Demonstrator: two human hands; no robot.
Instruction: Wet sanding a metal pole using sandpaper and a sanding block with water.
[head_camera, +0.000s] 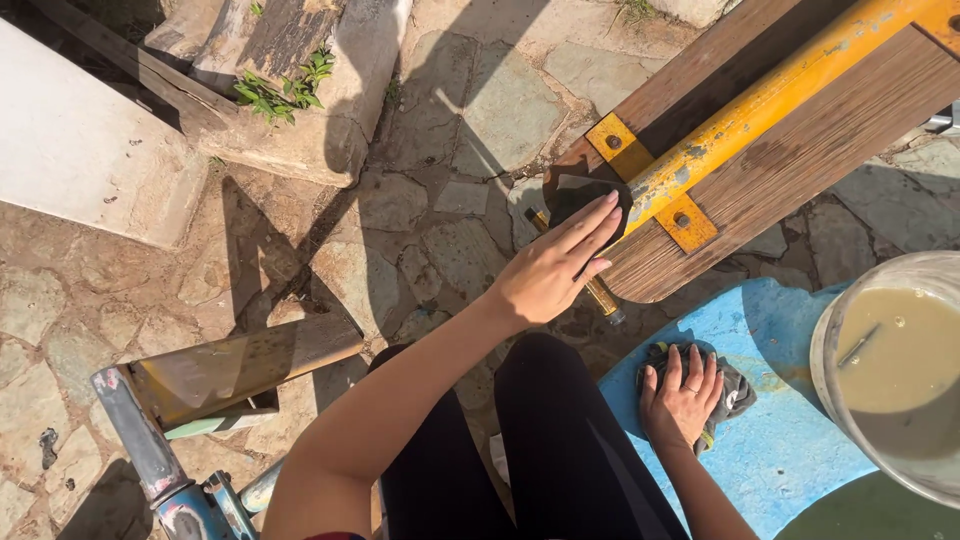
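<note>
We take the wooden seat board (800, 150) w/ its yellow metal bar (760, 110) as our landmark. Our left hand (555, 270) lies flat on the board's rounded near end, fingers straight and close together, pressing a dark sanding pad (578, 195) against the wood; only the pad's upper part shows past the fingertips. No pinch, just palm and fingers laid over it. Two yellow bracket tabs (685, 222), each w/ a bolt, sit just beside the pad, on either side of the bar.

Below the board, our right hand (683, 392) rests spread, fingers apart, palm down on a crumpled dark grey cloth (735, 395), which lies on a blue painted surface (790, 440). Right of the cloth, under the board's lower edge, stands a clear plastic bucket (830, 340) of murky beige water w/ something thin poking into it; can't tell what.

Left of the board: stone paving (440, 240), a concrete block w/ weeds (290, 90), and, nearer us, a grey metal frame (140, 440) carrying a worn plank (240, 365).
</note>
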